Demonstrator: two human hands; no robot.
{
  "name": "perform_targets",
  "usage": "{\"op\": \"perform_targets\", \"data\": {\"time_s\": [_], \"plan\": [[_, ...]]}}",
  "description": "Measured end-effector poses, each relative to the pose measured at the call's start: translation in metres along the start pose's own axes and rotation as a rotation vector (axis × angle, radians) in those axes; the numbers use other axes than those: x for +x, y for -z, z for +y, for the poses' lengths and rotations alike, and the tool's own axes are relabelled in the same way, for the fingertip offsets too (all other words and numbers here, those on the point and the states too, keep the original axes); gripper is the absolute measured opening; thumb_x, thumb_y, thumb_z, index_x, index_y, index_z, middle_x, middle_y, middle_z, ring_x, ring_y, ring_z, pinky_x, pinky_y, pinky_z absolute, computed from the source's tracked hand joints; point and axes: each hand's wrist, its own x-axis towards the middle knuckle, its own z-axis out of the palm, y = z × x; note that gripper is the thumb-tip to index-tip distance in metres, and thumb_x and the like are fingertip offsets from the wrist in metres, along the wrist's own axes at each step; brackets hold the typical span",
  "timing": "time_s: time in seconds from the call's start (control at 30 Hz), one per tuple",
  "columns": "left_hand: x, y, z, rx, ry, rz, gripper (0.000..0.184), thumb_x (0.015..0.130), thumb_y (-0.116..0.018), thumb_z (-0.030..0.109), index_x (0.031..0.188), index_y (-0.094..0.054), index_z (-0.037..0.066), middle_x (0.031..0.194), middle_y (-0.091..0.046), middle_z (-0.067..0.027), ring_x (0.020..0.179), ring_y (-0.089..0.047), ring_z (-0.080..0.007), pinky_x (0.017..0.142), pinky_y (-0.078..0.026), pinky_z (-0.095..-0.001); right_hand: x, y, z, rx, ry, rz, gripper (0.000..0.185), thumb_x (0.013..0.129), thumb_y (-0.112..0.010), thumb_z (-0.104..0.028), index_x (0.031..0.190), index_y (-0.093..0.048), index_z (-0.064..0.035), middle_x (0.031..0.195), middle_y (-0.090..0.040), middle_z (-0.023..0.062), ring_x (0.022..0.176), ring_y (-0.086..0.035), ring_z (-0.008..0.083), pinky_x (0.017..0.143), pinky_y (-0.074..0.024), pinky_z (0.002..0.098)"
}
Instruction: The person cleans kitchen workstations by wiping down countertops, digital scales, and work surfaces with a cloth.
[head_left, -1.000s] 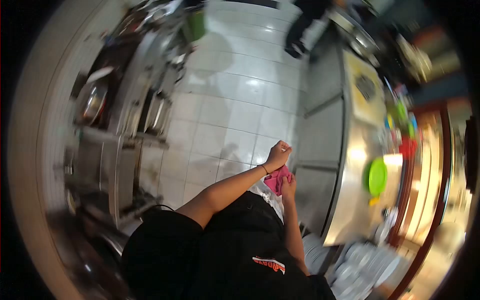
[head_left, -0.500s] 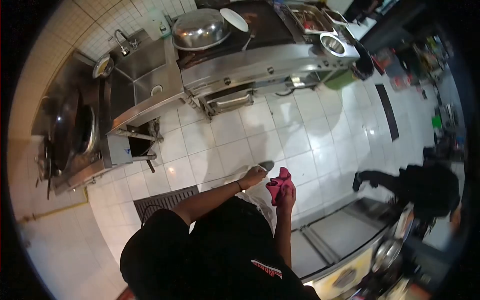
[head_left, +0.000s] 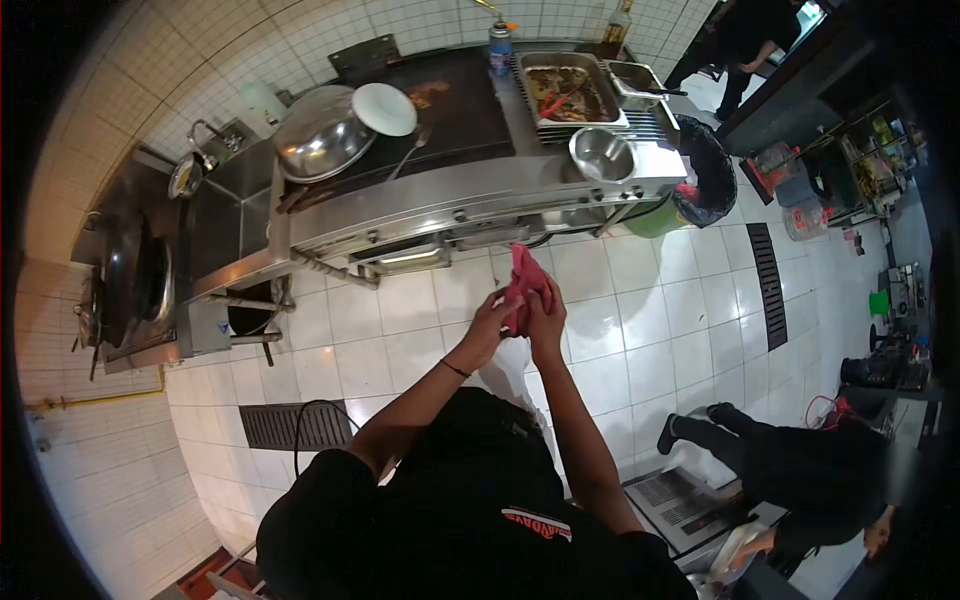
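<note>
A crumpled pink-red cloth (head_left: 526, 285) is held up in front of my body, over the tiled floor. My left hand (head_left: 486, 328) is closed on its left side, fingers against the folds. From the right, my right hand (head_left: 545, 322) grips the same cloth, with the fingers curled round it. The two hands are close together, and the cloth's upper end points away from me. Whether anything is wrapped inside the cloth is hidden.
Ahead stands a griddle (head_left: 455, 100) with a metal dome lid (head_left: 322, 135), white plate (head_left: 384, 109) and spatula (head_left: 412, 150). Right of it are a food tray (head_left: 570, 95), steel bowl (head_left: 602, 155) and bin (head_left: 705, 170). A sink (head_left: 225, 210) is left. A co-worker (head_left: 800, 470) bends at lower right.
My left hand, earlier apart from the cloth near a dark oval shape, now grips the cloth with my right. Both hands are farther forward. The view has shifted, and the co-worker leans lower.
</note>
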Motion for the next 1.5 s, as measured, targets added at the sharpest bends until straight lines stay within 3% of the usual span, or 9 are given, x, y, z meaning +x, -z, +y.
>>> {"op": "perform_targets", "data": {"time_s": [0.27,0.57,0.6,0.9,0.97,1.1,1.23,1.3,1.5], "plan": [[0.152,-0.169,-0.014,-0.106,-0.014,0.008,0.052,0.088,-0.068,0.015,0.133,-0.044,0.004,0.122,-0.059,-0.009,0.111,-0.06,-0.0208,0.093,-0.05,-0.0348,0.169,0.141,-0.059,-0.134,0.055,-0.053,0.04,0.088,-0.057,-0.001,0.128,-0.054,0.0014,0.118,-0.061,0.0104,0.105,-0.057,0.0159,0.092,-0.0455,0.0283],[0.289,-0.425,-0.069,0.042,0.226,-0.127,0.055,0.086,-0.07,0.02,0.133,-0.047,0.004,0.113,-0.062,-0.006,0.098,-0.061,-0.0155,0.083,-0.05,-0.0293,0.295,0.361,-0.187,-0.082,-0.064,0.184,0.045,0.091,-0.058,-0.009,0.134,-0.048,-0.0007,0.127,-0.056,0.0121,0.115,-0.055,0.0197,0.098,-0.0435,0.031],[0.302,-0.45,-0.077,0.055,0.26,-0.137,0.053,0.089,-0.066,0.018,0.135,-0.043,0.008,0.118,-0.06,-0.0068,0.102,-0.064,-0.0196,0.087,-0.053,-0.0366,0.306,0.385,-0.192,-0.074,-0.055,0.212,0.045,0.091,-0.058,-0.009,0.134,-0.048,-0.0007,0.127,-0.056,0.0121,0.115,-0.055,0.0197,0.098,-0.0435,0.031],[0.431,-0.696,-0.181,0.117,0.363,-0.185,0.05,0.089,-0.066,0.022,0.134,-0.047,0.011,0.12,-0.06,-0.0049,0.107,-0.061,-0.019,0.09,-0.051,-0.0406,0.43,0.642,-0.262,-0.016,-0.071,0.287,0.044,0.091,-0.056,-0.004,0.134,-0.048,0.0012,0.129,-0.055,0.0127,0.115,-0.055,0.0193,0.098,-0.0435,0.0308],[0.461,-0.754,-0.206,0.107,0.331,-0.252,0.052,0.087,-0.068,0.025,0.131,-0.046,0.008,0.116,-0.059,-0.0111,0.102,-0.062,-0.023,0.087,-0.053,-0.041,0.459,0.7,-0.286,-0.006,0.016,0.264,0.044,0.091,-0.056,-0.003,0.134,-0.048,0.001,0.129,-0.056,0.0124,0.115,-0.055,0.0186,0.098,-0.0434,0.0305],[0.49,-0.868,-0.229,0.169,0.328,-0.259,0.047,0.09,-0.065,0.024,0.132,-0.048,0.01,0.121,-0.058,-0.0064,0.109,-0.06,-0.0195,0.092,-0.05,-0.0428,0.506,0.8,-0.335,-0.025,0.019,0.294,0.043,0.091,-0.057,-0.002,0.133,-0.049,0.0013,0.13,-0.056,0.0121,0.116,-0.054,0.0175,0.099,-0.0421,0.0295],[0.54,-0.941,-0.265,0.233,0.318,-0.348,0.053,0.087,-0.068,0.028,0.131,-0.046,0.009,0.117,-0.059,-0.0073,0.104,-0.06,-0.0192,0.084,-0.053,-0.04,0.546,0.882,-0.348,-0.023,0.093,0.335,0.043,0.09,-0.059,-0.004,0.132,-0.051,0.0009,0.128,-0.057,0.0102,0.116,-0.053,0.017,0.099,-0.0415,0.0295],[0.564,-0.983,-0.282,0.298,0.356,-0.343,0.051,0.087,-0.069,0.029,0.13,-0.049,0.009,0.118,-0.06,-0.0066,0.105,-0.06,-0.0171,0.083,-0.053,-0.0387,0.566,0.927,-0.351,-0.04,-0.004,0.393,0.042,0.091,-0.059,-0.004,0.132,-0.051,0.0009,0.129,-0.057,0.0103,0.116,-0.053,0.0175,0.1,-0.041,0.0298],[0.686,-1.115,-0.372,0.768,0.397,-0.564,0.047,0.085,-0.071,0.029,0.123,-0.058,0.005,0.107,-0.066,-0.0057,0.092,-0.064,-0.0133,0.078,-0.053,-0.0283,0.626,1.086,-0.354,-0.027,-0.014,0.616,0.043,0.09,-0.058,-0.003,0.132,-0.051,0.0004,0.131,-0.055,0.0127,0.117,-0.053,0.0187,0.1,-0.0416,0.031]]}}
